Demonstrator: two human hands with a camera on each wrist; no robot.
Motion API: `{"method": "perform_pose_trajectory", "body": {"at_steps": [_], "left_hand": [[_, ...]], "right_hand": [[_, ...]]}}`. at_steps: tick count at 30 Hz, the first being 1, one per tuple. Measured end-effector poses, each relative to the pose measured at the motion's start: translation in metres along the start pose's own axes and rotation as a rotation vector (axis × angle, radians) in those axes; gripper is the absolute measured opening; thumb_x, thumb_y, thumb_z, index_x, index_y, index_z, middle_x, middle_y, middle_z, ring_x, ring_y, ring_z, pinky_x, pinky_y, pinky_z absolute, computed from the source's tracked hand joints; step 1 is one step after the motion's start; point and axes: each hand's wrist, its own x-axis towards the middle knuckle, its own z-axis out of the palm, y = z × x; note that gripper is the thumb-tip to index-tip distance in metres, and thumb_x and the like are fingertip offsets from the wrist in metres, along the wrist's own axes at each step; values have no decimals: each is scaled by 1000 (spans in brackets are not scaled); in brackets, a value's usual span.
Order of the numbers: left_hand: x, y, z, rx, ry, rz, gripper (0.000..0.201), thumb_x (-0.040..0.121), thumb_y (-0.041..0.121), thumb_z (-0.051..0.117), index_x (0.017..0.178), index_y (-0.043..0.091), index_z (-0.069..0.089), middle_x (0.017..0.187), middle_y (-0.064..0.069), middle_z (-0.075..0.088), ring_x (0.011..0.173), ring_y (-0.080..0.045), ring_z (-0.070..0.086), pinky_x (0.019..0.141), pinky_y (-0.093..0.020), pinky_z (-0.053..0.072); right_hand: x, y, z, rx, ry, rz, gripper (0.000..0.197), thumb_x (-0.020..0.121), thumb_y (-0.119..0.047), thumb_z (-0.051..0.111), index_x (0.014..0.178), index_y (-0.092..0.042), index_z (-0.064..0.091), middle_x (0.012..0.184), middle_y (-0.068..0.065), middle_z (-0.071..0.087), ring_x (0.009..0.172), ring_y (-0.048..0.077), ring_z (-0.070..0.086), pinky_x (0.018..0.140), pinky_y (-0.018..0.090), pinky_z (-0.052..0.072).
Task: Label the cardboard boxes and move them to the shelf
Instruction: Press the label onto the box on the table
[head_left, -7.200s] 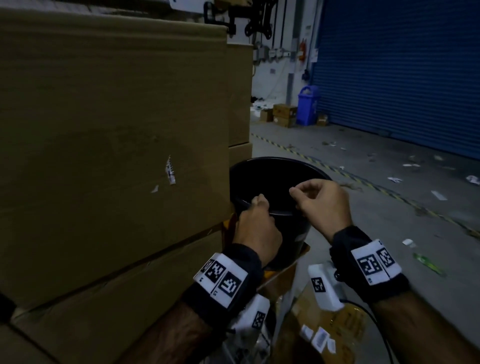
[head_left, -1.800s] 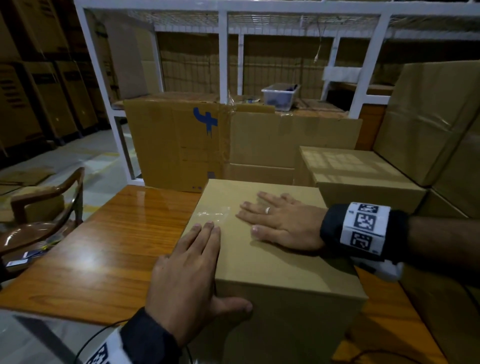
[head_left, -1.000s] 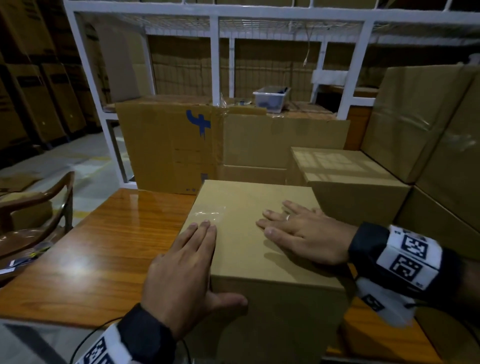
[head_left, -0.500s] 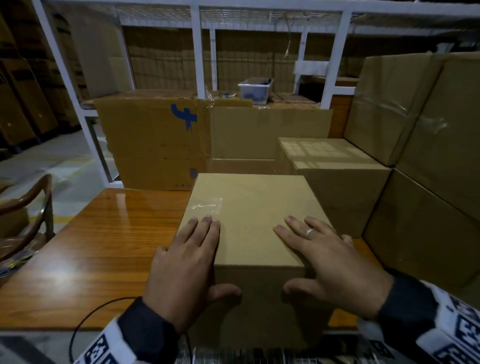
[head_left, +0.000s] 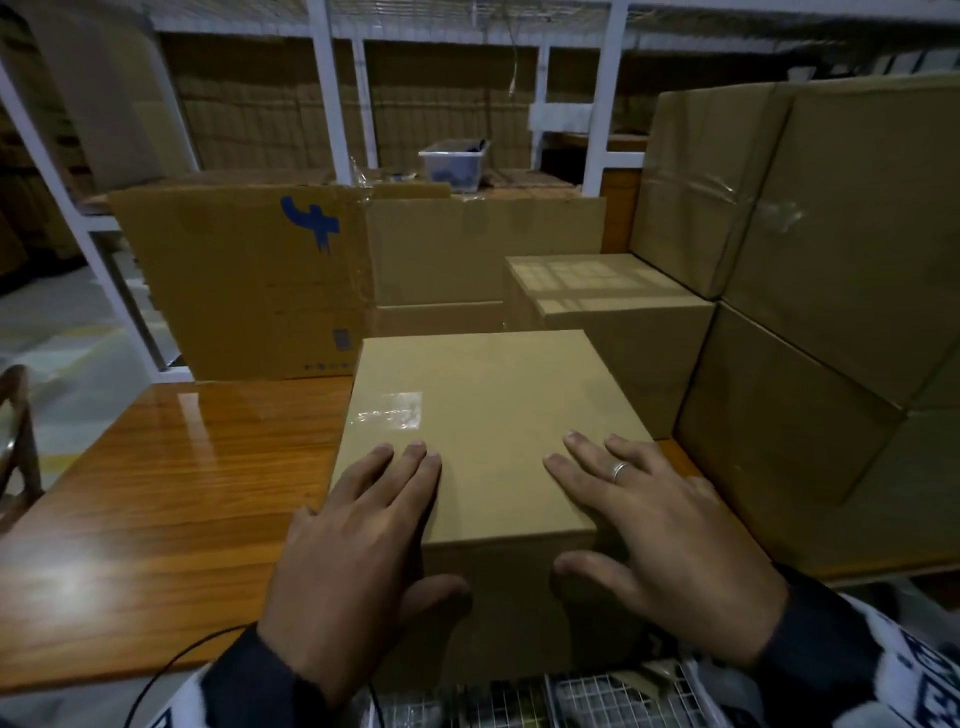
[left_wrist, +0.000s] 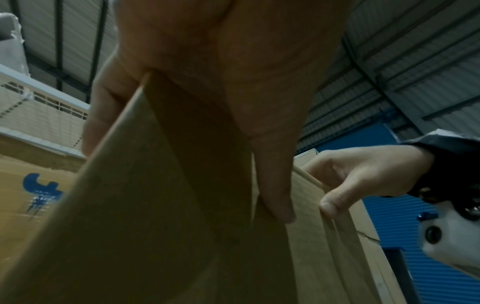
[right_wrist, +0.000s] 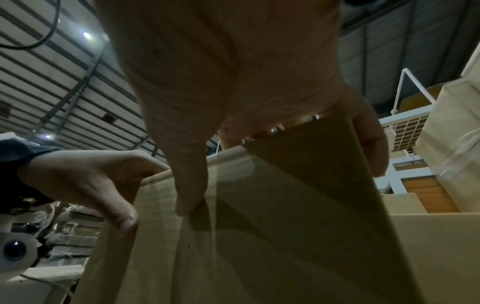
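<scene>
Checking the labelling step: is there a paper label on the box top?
No: the box top shows only clear tape beyond both hands' fingers.

Cardboard box (head_left: 483, 415) under both hands: plain tan-brown, w/ a glossy clear tape patch (head_left: 390, 410) near its far-left corner. Table (head_left: 171, 493) left of the box: orange-brown wood, glossy, visible grain. Big carton (head_left: 244, 291) behind the box, to the left: darker brown w/ a blue printed mark (head_left: 311, 221). Shelf frame (head_left: 327, 88) behind: white. Bin (head_left: 453, 165) on the shelf, beyond the box: clear plastic. Sleeves (head_left: 260, 675) at the wrists: dark navy, w/ black-and-white square-pattern bands. Ring (head_left: 619, 470) on right hand: silver. Shutter (left_wrist: 441, 246) right of the box, left wrist view: blue, ribbed.
</scene>
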Motion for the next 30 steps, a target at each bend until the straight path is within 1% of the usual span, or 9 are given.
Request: {"method": "perform_pose_trajectory", "body": {"at_steps": [6,10,12,15,17,20,22,27,30], "left_hand": [[10,23,0,-99,23,39,92,77,69,50,146,44,-6,154,27,-6,141,0,-6,116,-41,23],[19,56,4,-121,27,62,90,80,67,51,146,44,-5,153,28,-5,141,0,-7,116,-40,22],[24,74,5,-131,32,75,88,81,65,51,146,44,-5,151,30,-7,141,1,-7,115,-39,19],[31,100,9,-175,48,96,84,84,60,53,146,45,-1,140,35,-10,133,9,-10,116,-39,15],[36,115,13,-205,72,115,82,85,57,54,147,44,2,147,33,-5,130,11,-9,117,-38,14],[44,136,18,-238,97,125,79,87,51,55,147,43,4,154,27,0,138,8,-5,119,-40,15],[50,151,18,-246,106,117,76,90,48,53,147,43,4,154,27,0,141,6,-4,118,-39,12],[65,176,25,-208,115,85,75,93,47,48,149,38,-1,156,21,-4,142,1,-6,116,-39,12],[74,185,29,-187,120,88,75,94,47,47,149,38,-2,157,20,-4,143,0,-7,116,-39,13]], "right_hand": [[-10,26,-3,20,16,25,80,88,-62,47,149,-45,-1,157,-21,-9,145,11,-6,113,50,22],[-21,59,-5,12,21,42,80,86,-64,47,148,-45,0,157,-21,-8,145,11,-5,113,50,23],[-27,77,-5,16,24,56,80,86,-64,47,148,-46,1,157,-22,-7,145,10,-4,112,50,23],[-35,106,-5,10,39,90,81,85,-65,48,148,-46,1,157,-22,-7,145,10,-3,113,50,23],[-37,124,-4,11,47,106,82,84,-66,48,148,-47,1,157,-21,-7,145,10,-3,113,50,23],[-41,147,-4,27,63,118,81,84,-65,49,148,-46,2,158,-20,-5,145,10,-2,113,50,21],[-42,160,-3,51,88,123,79,85,-63,49,148,-46,5,158,-20,-1,145,10,0,113,50,19],[-31,185,1,46,175,116,74,87,-61,49,149,-43,13,159,-17,8,145,9,6,116,50,6],[-26,197,3,32,208,112,71,89,-59,47,149,-40,13,159,-15,11,145,9,9,117,44,8]]}}
